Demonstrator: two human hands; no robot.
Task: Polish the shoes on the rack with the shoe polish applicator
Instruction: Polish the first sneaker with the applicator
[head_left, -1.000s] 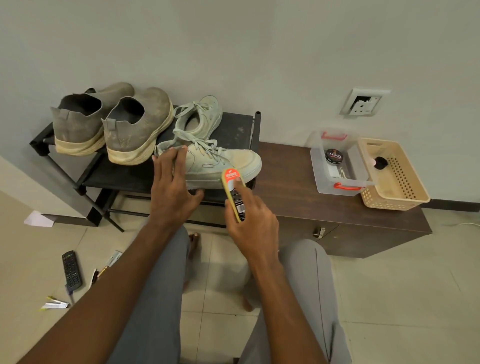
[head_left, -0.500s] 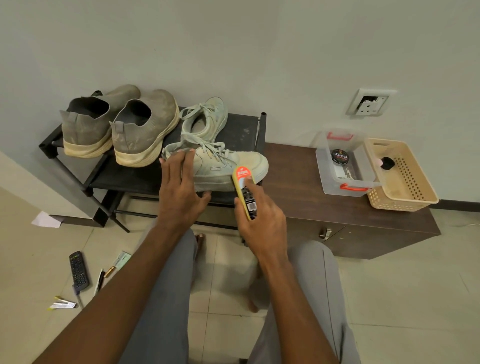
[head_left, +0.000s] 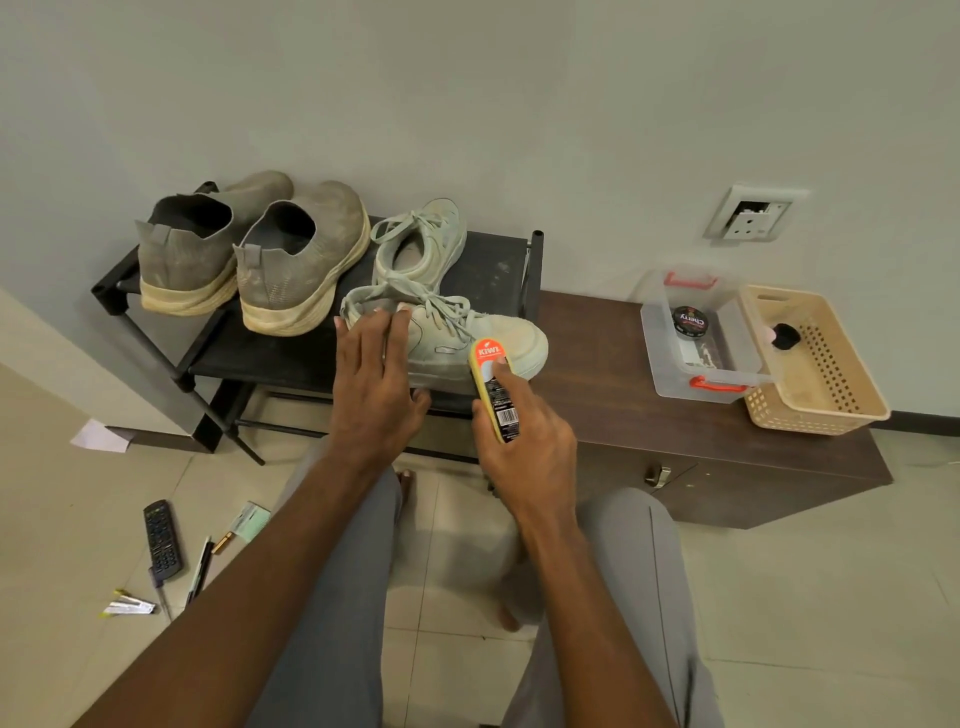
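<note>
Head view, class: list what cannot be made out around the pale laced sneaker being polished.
- Head view: the sponge face of the yellow polish applicator; the right hand grips it, face turned away.
- The pale laced sneaker's heel, behind the left hand resting there.
- The black rack's lower shelf, under its top.
- The barcode print: too small.

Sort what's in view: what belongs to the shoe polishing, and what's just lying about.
Job: applicator in right hand; white sneaker under left hand; second sneaker; grey shoes; rack.

Lying about: remote, pens, paper, basket, clear box.
</note>
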